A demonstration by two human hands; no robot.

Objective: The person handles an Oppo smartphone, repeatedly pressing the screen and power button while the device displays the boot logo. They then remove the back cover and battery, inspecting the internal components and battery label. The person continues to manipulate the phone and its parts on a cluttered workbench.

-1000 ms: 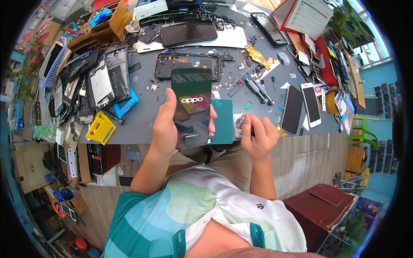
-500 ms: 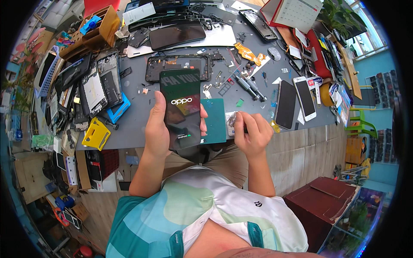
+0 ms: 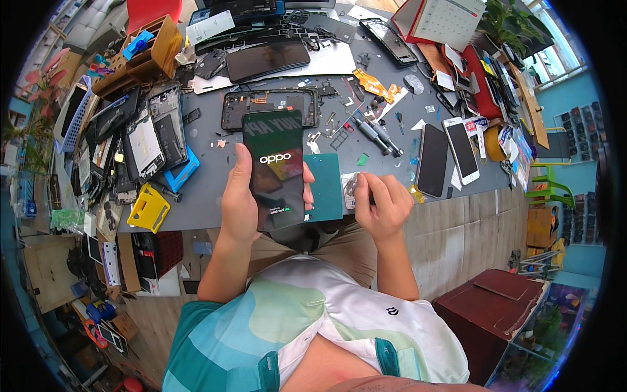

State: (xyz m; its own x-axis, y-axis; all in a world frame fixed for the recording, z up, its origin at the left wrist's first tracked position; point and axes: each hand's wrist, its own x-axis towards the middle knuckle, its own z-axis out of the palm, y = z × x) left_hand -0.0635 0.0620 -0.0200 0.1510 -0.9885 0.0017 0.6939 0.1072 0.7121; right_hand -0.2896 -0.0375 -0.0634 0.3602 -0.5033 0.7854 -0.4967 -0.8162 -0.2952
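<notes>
A dark smartphone [image 3: 277, 179] stands nearly upright at the desk's near edge, its screen lit with a start-up logo. My left hand [image 3: 238, 199] is closed round it, thumb along the left side and fingertips showing at the right. Behind and right of the phone lies a flat teal pad [image 3: 328, 186]. My right hand [image 3: 386, 208] is curled with its thumb and forefinger together, beside a small whitish flat piece [image 3: 349, 190] at the desk edge. What those fingers hold, if anything, cannot be made out.
An opened phone frame [image 3: 271, 108] and loose small parts lie beyond the phone. Phone shells and boards are piled left, near a yellow plastic holder [image 3: 149, 208]. Two phones, one dark [image 3: 432, 160] and one white [image 3: 461, 151], rest at right. Screwdrivers [image 3: 377, 135] lie mid-desk.
</notes>
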